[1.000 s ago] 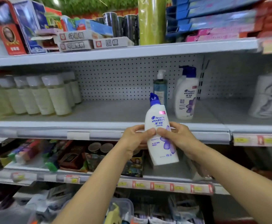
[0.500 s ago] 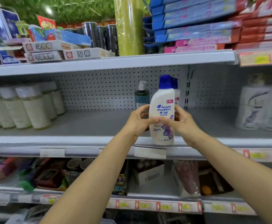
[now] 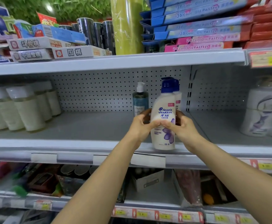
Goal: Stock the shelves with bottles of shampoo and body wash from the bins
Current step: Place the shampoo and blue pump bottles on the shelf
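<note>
The shampoo bottle (image 3: 163, 120), lifted from below, now stands at the shelf (image 3: 83, 126) front edge; both hands' fingers (image 3: 153, 124) still grip it.

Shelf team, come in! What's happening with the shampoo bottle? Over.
Left hand and right hand grip shampoo bottle. Bottle upright at shelf front edge. Twin bottle and pump bottle right behind it.

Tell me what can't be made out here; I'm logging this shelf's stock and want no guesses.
Head view throughout.
Rear shampoo bottle: mostly hidden by the held shampoo bottle.
Pump bottle: base hidden by the left hand; label too small.
Pale bottles on the left: blurred, labels unreadable.
White bottles on the right: blurred, cut by the frame edge.
Bins: out of view.
</note>
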`<action>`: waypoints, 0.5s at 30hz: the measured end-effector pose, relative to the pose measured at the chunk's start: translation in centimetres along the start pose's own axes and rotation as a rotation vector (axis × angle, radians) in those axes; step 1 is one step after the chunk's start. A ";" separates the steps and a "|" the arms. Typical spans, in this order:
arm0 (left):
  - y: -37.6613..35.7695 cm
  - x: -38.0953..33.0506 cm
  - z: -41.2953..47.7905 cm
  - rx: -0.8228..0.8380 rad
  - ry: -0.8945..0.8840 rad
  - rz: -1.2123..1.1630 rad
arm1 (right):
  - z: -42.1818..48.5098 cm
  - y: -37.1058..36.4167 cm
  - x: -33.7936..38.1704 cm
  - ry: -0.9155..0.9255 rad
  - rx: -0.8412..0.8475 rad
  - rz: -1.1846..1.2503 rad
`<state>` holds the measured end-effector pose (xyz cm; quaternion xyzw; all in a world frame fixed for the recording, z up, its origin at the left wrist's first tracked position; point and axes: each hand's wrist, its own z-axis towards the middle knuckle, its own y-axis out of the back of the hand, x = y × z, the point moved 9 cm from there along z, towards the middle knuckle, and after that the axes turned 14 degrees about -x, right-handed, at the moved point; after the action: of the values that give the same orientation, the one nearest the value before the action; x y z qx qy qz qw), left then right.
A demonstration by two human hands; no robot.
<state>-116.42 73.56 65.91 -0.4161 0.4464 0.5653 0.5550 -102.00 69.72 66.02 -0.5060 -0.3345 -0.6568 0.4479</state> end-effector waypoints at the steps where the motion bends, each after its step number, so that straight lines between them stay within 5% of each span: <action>1: -0.2 0.0 0.1 0.006 -0.004 0.000 | 0.1 0.2 0.1 0.011 -0.008 -0.002; 15: -2.5 0.7 0.4 0.021 -0.031 0.045 | -0.1 2.4 0.5 0.045 -0.034 -0.149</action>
<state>-113.89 74.14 65.19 -0.3913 0.4527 0.5795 0.5533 -99.83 68.57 66.46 -0.4722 -0.3498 -0.7052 0.3967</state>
